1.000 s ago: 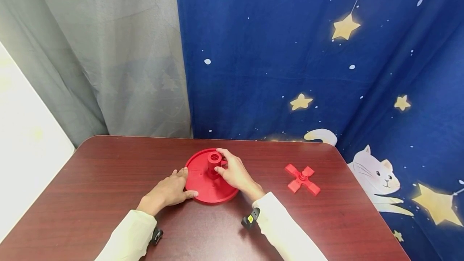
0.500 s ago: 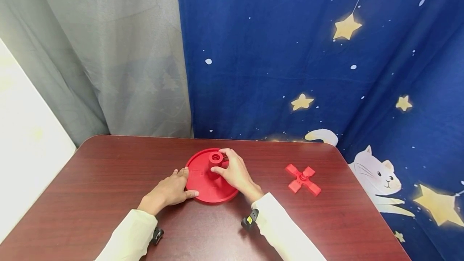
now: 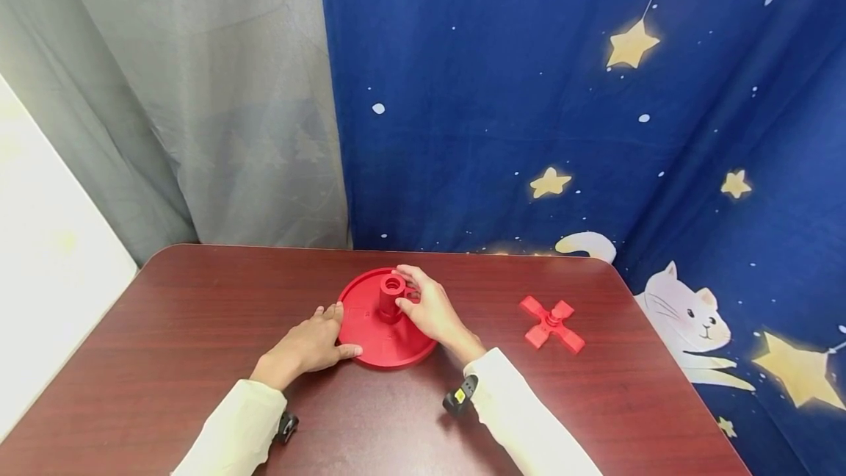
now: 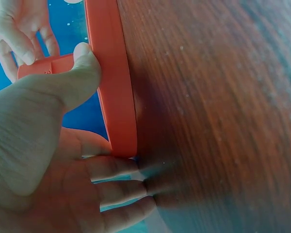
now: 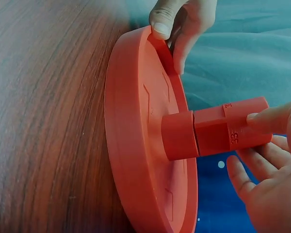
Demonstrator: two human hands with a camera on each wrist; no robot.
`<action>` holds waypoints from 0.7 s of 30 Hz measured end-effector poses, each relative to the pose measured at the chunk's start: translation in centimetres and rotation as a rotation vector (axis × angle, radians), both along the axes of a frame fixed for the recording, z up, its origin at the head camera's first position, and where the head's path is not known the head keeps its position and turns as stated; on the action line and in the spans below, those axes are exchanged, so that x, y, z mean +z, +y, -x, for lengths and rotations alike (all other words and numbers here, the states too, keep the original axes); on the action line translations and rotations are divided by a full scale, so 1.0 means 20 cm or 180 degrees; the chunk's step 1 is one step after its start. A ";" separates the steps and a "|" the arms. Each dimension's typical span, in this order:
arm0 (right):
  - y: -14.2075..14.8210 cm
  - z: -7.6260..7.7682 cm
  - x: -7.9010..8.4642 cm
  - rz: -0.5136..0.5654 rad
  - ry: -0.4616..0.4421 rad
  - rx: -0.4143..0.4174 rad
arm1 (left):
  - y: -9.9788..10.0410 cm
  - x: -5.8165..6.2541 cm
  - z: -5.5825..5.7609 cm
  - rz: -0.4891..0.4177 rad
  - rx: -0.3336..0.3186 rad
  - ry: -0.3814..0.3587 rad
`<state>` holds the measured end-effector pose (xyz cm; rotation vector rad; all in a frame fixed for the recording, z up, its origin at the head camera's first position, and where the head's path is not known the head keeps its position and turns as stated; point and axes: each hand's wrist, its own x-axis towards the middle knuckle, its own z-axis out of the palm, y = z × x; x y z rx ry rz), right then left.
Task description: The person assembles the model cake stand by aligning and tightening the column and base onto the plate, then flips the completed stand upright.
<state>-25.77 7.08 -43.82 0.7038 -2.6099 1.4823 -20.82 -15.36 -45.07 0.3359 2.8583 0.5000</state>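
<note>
A round red tray-like base (image 3: 370, 351) with a raised rim lies on the table. My left hand (image 3: 307, 347) holds its left side, thumb over the rim and fingers along the outer edge; the thumb (image 4: 87, 63) shows on the rim in the left wrist view. From the base's middle rises a short red post (image 5: 177, 136), with a red hollow cylinder (image 5: 233, 126) marked with raised numbers on top of it. A thin seam shows between the two. My right hand (image 3: 432, 311) holds the cylinder from the right, thumb on its near side and fingers behind.
A red four-armed cross piece (image 3: 551, 324) with a threaded stub in its middle lies on the brown table (image 3: 198, 314), right of the base. Grey and blue star-patterned curtains (image 3: 463, 94) hang behind the table's far edge.
My right hand's thumb shifts across the cylinder to the left and then back to the right. The left hand, base and cross piece stay in place.
</note>
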 end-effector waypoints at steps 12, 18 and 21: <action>-0.03 -0.02 0.02 -0.0086 -0.0067 -0.0341 | 0.00 -0.01 0.00 -0.0030 0.0001 0.0005; -0.03 -0.01 0.00 -0.0217 -0.0019 -0.0390 | 0.00 0.00 0.00 -0.0049 0.0004 -0.0007; -0.02 -0.02 0.00 -0.0196 -0.0182 -0.0306 | 0.00 0.00 0.00 -0.0043 0.0017 -0.0028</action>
